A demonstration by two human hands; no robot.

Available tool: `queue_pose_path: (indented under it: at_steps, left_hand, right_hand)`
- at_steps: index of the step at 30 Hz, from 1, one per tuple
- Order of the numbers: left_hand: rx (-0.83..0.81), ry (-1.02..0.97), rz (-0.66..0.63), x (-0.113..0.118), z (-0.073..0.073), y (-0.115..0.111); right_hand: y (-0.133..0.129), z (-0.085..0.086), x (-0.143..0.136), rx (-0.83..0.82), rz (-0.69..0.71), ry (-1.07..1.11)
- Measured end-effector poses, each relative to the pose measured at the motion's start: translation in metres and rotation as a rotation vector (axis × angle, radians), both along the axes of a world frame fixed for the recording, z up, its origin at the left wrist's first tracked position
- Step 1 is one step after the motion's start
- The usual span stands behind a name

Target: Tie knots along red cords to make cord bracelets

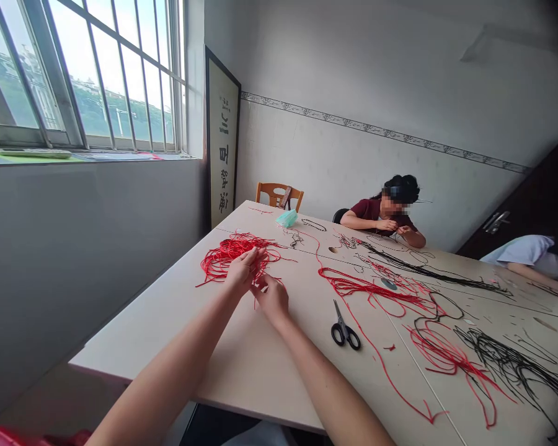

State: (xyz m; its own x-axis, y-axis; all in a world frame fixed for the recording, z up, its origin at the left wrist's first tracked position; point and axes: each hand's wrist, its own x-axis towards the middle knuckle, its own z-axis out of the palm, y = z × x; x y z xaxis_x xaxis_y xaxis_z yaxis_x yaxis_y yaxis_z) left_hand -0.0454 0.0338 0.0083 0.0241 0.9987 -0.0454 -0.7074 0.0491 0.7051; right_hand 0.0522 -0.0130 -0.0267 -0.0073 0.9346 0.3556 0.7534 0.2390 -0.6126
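Thin red cord (255,304) hangs just below our right hand (273,300), whose thumb and fingertips are pinched together on it above a pale, smooth-topped table (167,310). Our left hand (245,270) is just beside it, fingers bent and close together; whether they grip cord we cannot tell. Behind our hands lies a loose, tangled heap of bright red cords (214,260), nearer the table's left edge. Pale tabletop stretches from our hands back to the near edge, which our bare forearms (181,353) cross. To our right, black-handled metal scissors (345,331) lie pointing away from us. Beyond them runs a looped bundle of red cords (353,286). Farther off sits a crumpled mint-green bundle (287,218); whether it holds anything we cannot tell.
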Motion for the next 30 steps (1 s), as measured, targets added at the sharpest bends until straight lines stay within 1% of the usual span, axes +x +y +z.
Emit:
queue_pose_path:
  at_steps: [3,6,10,12,15,18,22,27,30]
  left_hand:
    - [0.004,0.023,0.010,-0.001,-0.001,0.002]
    - [0.034,0.038,0.075,-0.003,-0.001,0.004]
    - [0.140,0.126,0.188,-0.007,-0.003,0.007]
    - [0.181,0.174,0.217,-0.009,-0.005,0.009]
    - [0.172,0.204,0.202,-0.008,-0.012,0.012]
    - [0.148,0.204,0.179,-0.004,-0.020,0.014]
    - [0.129,0.196,0.211,-0.003,-0.026,0.018]
    - [0.118,0.188,0.230,-0.009,-0.026,0.021]
    - [0.125,0.191,0.230,-0.010,-0.021,0.018]
  right_hand:
    - [0.000,0.001,0.000,0.018,0.011,-0.054]
    - [-0.004,0.002,0.005,0.022,0.008,-0.116]
    - [-0.017,0.007,0.014,0.083,0.081,-0.236]
    - [-0.025,0.009,0.017,0.100,0.117,-0.294]
    - [-0.037,0.011,0.017,0.096,0.174,-0.357]
    - [-0.046,0.011,0.012,0.127,0.206,-0.417]
    - [-0.057,0.005,0.001,0.135,0.237,-0.499]
    - [-0.066,-0.006,-0.005,0.107,0.295,-0.526]
    - [-0.067,-0.006,-0.004,0.094,0.298,-0.517]
